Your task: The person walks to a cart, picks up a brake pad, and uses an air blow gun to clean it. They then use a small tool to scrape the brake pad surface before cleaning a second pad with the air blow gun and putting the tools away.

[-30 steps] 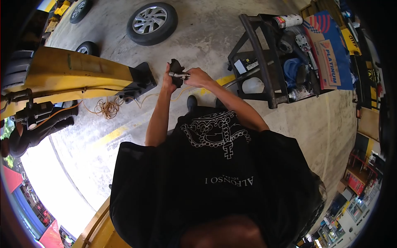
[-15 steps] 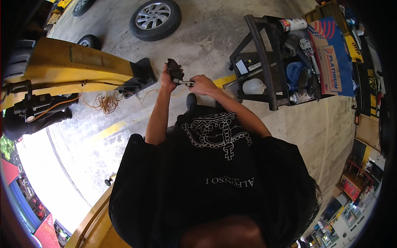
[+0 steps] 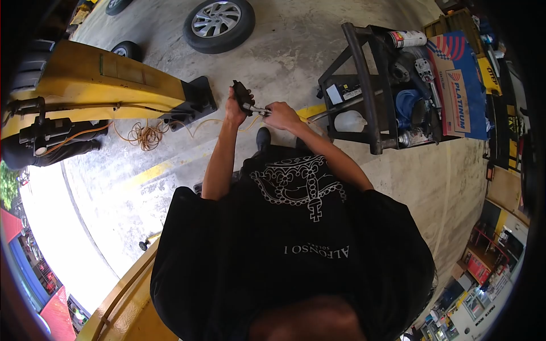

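Note:
My left hand [image 3: 233, 109] is wrapped round a dark, flat part [image 3: 243, 95], which is tilted upright above the floor. A silvery metal tool [image 3: 257, 110] reaches from the lower edge of that part to my right hand [image 3: 280, 116]. The fingers of my right hand are closed on the tool's other end. What kind of tool it is cannot be made out. Both hands are in front of my body, close together but apart.
A black cart [image 3: 364, 85] holding tools, bottles and a spray can stands right, beside a blue box [image 3: 459, 85]. A yellow lift post [image 3: 136, 85] is at left, near a coiled orange hose [image 3: 147, 135]. A wheel [image 3: 219, 24] lies ahead.
The dark part has turned slightly in my left hand and shows a narrower side. My right hand has shifted slightly right, still on the tool. The view has moved a little.

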Available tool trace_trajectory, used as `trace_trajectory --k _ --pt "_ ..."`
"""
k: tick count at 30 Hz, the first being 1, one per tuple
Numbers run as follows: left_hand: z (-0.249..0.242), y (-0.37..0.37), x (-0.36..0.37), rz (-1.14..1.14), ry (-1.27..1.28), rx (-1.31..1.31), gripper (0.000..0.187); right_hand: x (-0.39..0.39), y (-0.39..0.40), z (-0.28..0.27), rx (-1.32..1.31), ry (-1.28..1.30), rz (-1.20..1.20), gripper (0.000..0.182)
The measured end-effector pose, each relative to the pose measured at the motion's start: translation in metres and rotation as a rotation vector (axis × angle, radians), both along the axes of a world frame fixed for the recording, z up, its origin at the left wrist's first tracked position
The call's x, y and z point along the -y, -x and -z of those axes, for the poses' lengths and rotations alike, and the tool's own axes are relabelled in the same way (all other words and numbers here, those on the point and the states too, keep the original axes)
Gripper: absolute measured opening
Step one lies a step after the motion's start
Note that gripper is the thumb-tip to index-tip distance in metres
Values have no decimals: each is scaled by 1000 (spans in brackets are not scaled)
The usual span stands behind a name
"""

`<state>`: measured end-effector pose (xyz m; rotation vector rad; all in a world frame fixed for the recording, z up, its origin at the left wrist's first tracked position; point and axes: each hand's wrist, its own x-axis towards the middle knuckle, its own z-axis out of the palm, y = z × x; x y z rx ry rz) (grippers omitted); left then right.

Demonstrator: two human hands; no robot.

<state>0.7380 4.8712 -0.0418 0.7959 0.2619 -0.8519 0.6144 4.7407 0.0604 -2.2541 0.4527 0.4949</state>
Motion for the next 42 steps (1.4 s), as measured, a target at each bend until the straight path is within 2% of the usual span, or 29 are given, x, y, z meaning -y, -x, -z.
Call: trace_trajectory --k 2,4,6,8,11,13,16,20,21,22,23,25,26,28,29,31,35,37,40,42 --pt "11 -3 -1 66 -61 45 56 3 -19 -5 56 -60 135 31" --pt "12 1 -5 133 -127 90 58 8 -36 -8 70 -75 169 31" --pt "-4 11 -3 174 -380 278 60 15 -51 -10 -3 -103 119 32" --pt "-9 13 -6 222 -362 325 61 18 -59 -7 7 -81 104 33" --pt "-12 18 -6 98 -361 315 63 24 -67 -7 -41 -27 126 35" --pt "-12 16 -11 90 -286 264 64 25 -61 -12 38 -38 16 36" --pt "-11 17 -15 84 -279 285 64 26 -64 -9 -22 -79 75 38" --pt "-9 18 -17 73 -260 254 61 18 -63 -2 40 -13 48 37" --pt "3 10 -25 174 -206 213 59 17 -61 -2 63 -8 -81 35" --pt "0 10 -26 173 -209 213 59 14 -60 -3 86 -9 -208 34" --pt "-2 11 -26 110 -182 188 58 12 -59 -4 86 -14 -207 34" --pt "-6 10 -21 40 -146 161 57 16 -59 -8 -69 -47 39 31" --pt "-9 9 -20 39 -93 136 56 19 -56 -8 -69 -43 31 31" --pt "-10 6 -28 50 -6 88 54 16 -47 -6 4 -26 -199 31" --pt "-4 5 -26 -19 -20 112 53 15 -46 -2 5 -28 -195 31" --pt "-3 5 -20 -43 28 100 53 18 -44 2 39 -57 15 31" --pt "-16 7 -18 -48 124 61 53 17 -35 4 34 3 -10 33" --pt "-12 5 -18 -24 170 61 53 19 -31 2 28 -51 -176 34" --pt "-1 -1 -18 -17 217 46 53 28 -24 10 84 -166 -135 40" --pt "5 -5 -23 32 246 0 47 28 -28 11 91 -142 -43 41"
